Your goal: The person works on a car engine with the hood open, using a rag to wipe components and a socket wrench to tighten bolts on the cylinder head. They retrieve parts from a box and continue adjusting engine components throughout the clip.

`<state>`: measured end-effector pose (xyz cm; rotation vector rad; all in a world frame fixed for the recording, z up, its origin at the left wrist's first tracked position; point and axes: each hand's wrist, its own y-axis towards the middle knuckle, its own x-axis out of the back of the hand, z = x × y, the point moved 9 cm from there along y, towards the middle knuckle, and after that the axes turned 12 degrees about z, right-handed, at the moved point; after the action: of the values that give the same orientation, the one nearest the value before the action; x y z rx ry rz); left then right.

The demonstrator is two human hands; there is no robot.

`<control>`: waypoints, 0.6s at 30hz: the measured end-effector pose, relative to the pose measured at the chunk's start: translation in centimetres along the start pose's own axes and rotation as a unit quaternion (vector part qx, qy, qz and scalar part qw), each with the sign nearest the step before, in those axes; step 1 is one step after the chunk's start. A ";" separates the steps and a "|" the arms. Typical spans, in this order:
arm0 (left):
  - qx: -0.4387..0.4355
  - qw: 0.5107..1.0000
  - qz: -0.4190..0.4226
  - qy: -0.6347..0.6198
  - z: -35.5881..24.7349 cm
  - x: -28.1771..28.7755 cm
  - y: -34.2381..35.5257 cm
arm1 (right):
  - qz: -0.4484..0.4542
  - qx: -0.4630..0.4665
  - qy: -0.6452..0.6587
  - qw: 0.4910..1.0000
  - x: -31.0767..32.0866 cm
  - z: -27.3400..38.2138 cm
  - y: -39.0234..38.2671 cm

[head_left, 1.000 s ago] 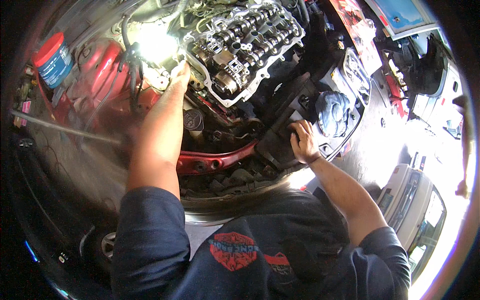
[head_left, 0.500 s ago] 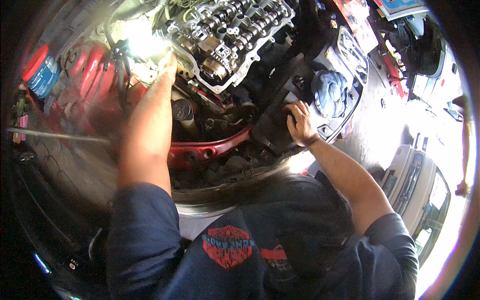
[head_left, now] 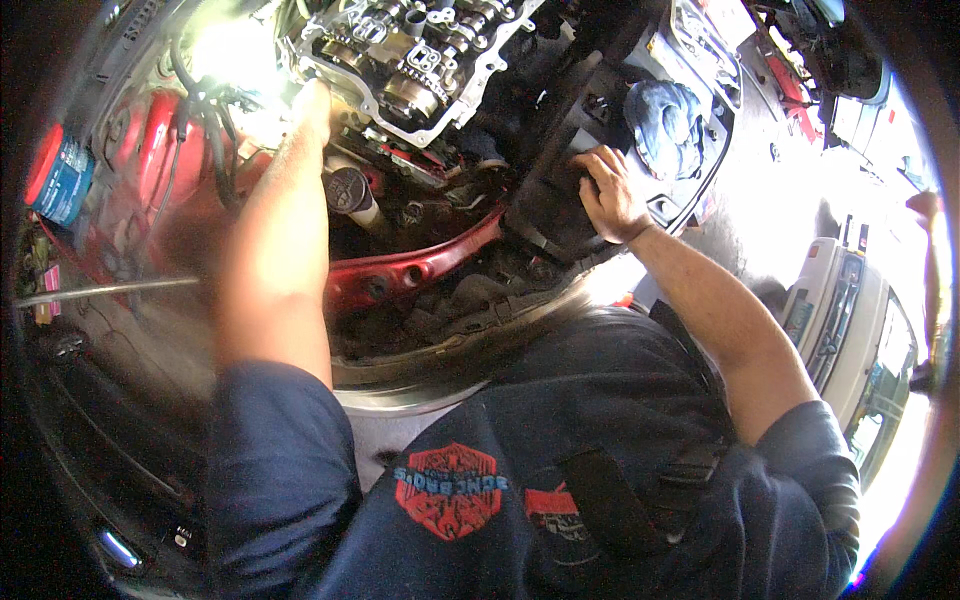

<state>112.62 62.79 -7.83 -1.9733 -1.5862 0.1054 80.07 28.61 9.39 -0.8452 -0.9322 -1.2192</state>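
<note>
My left hand (head_left: pixel 316 108) reaches down beside the opened engine (head_left: pixel 425 60), whose camshafts lie bare inside a pale metal rim. Its fingers are lost in shadow and glare next to a very bright light (head_left: pixel 236 52), so what they touch is hidden. At the right, my right hand (head_left: pixel 612 192) rests over a black plastic panel (head_left: pixel 550 190) along the engine bay's edge. Its fingers are loosely bent, somewhat apart, with nothing in them. Beyond it lies a crumpled blue cloth (head_left: pixel 664 128).
A red cross bar (head_left: pixel 410 270) spans the bay's front. Black cables (head_left: pixel 222 150) hang left of my left arm. A blue tub with a red lid (head_left: pixel 60 178) stands far left, above a metal rod (head_left: pixel 110 291). A white vehicle (head_left: pixel 850 330) is at the right.
The view has shifted, so the engine sits higher and further left. My left hand stays beside the engine and my right hand stays at the black panel.
</note>
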 end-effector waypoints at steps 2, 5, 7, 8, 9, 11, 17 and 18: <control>-0.008 1.000 0.011 -0.028 0.7 0.0 0.5 | -0.005 -0.001 0.000 1.000 0.1 0.0 0.0; -0.055 0.993 -0.066 0.087 0.3 1.2 1.0 | 0.007 -0.018 0.011 1.000 0.0 -0.2 0.1; -0.054 0.988 -0.079 0.120 0.1 1.4 1.2 | 0.005 -0.018 0.010 1.000 0.0 -0.2 0.0; -0.039 0.991 -0.065 0.114 0.3 1.1 1.3 | 0.004 -0.019 -0.003 1.000 0.0 -0.1 0.0; -0.025 0.992 -0.052 0.108 0.4 0.9 1.3 | 0.012 -0.031 -0.005 0.999 -0.1 -0.3 0.0; 0.003 0.995 -0.025 0.094 0.5 0.4 0.7 | 0.003 -0.022 0.004 1.000 0.0 -0.2 0.0; -0.083 0.892 0.066 0.439 -2.8 -2.4 -1.7 | -0.004 -0.015 -0.018 1.000 0.0 -0.1 0.2; -0.053 0.934 0.040 0.351 -2.3 -1.4 -1.8 | -0.008 -0.012 -0.023 1.000 0.1 -0.1 0.2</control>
<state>111.63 60.75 -5.51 -1.8502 -1.0527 -0.6011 80.28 28.56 9.44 -0.8894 -0.9647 -1.2301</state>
